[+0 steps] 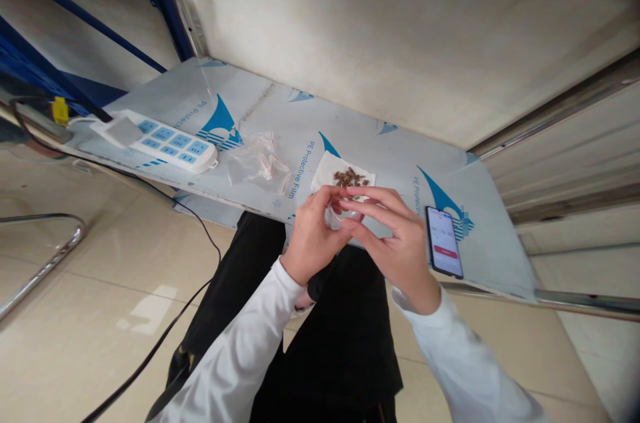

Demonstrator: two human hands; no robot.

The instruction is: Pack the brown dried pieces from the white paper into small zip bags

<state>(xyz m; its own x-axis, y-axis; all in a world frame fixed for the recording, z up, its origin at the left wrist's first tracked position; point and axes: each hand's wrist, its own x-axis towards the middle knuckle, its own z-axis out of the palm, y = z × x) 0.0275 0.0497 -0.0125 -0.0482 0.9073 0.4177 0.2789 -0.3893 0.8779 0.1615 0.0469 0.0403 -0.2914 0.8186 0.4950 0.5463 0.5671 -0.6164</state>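
My left hand (319,231) and my right hand (395,236) meet over the front edge of the table, fingers curled and closed around a small clear plastic bag (340,216) with a reddish strip. My fingers partly hide the bag, and I cannot tell what is inside it. Just beyond my fingertips, a heap of small brown pieces (350,177) lies on a white sheet (326,169). More clear zip bags (260,163) with red strips lie loosely to the left of the sheet.
The table (400,149) is covered in printed protective film. A white power strip (173,143) with a plugged-in adapter (120,131) sits at the left, and its black cable (200,223) hangs to the floor. A lit phone (444,241) lies right of my hands. A wall stands behind.
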